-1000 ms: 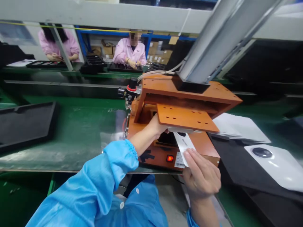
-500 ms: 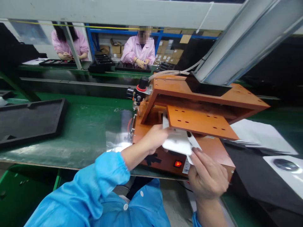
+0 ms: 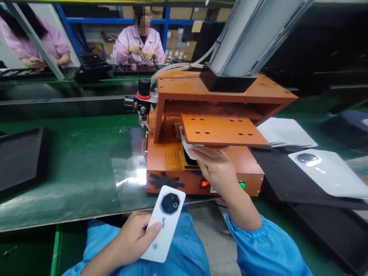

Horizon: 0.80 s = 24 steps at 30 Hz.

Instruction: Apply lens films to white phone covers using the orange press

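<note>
My left hand (image 3: 135, 235) is closed on a white phone back cover (image 3: 165, 234) with a dark octagonal camera area. The thumb lies across its face, and the cover tilts in front of my lap, below the press edge. My right hand (image 3: 215, 166) reaches under the raised orange plate (image 3: 221, 130) of a press. Its fingers grip the near edge of a second white cover (image 3: 188, 143), which sits over the dark fixture (image 3: 189, 161) on the press bed. The plate hides the far part of that cover, and the thumb is largely hidden.
The orange press (image 3: 172, 88) has a black air regulator (image 3: 143, 92) on its left. Stacked white sheets (image 3: 287, 132) and a white phone-shaped sheet (image 3: 324, 172) lie right, on a black tray (image 3: 276, 180). A black tray (image 3: 20, 161) stands left. Two people in pink sit opposite.
My left hand has drawn back from the press and down toward my lap with one white cover. My right hand has moved inward under the plate with the other. The view has shifted.
</note>
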### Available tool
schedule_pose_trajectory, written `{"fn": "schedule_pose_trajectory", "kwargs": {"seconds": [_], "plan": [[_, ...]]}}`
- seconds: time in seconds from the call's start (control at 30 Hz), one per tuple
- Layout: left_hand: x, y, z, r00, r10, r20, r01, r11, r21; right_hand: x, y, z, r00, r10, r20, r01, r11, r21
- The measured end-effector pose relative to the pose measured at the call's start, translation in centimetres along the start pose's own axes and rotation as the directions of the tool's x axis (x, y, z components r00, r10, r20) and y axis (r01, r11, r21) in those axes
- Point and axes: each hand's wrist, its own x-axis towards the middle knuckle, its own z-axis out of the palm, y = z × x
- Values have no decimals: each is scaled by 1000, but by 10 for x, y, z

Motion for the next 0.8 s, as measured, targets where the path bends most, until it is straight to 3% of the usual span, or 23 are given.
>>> {"fn": "schedule_pose_trajectory", "kwargs": {"seconds": [0.17,0.33,0.43,0.53,0.63,0.8], "plan": [[2,-6,1,972,228,-56,-211,953,216,-2,4,-10,990,61,124,-75,991,113],[7,-10,8,916,395,-72,-326,837,440,-1,-2,-20,962,61,267,-94,989,112],[9,-11,13,883,462,-87,-359,782,510,-5,-11,-14,979,138,153,-152,985,81],[9,-10,15,882,464,-80,-373,793,481,-12,-21,-2,975,223,-8,-223,974,38],[10,-9,15,874,479,-82,-387,788,480,-12,-29,8,961,268,-72,-265,963,47],[19,-15,11,803,592,-68,-403,623,671,-14,-44,4,956,248,-154,-247,969,27]]}}
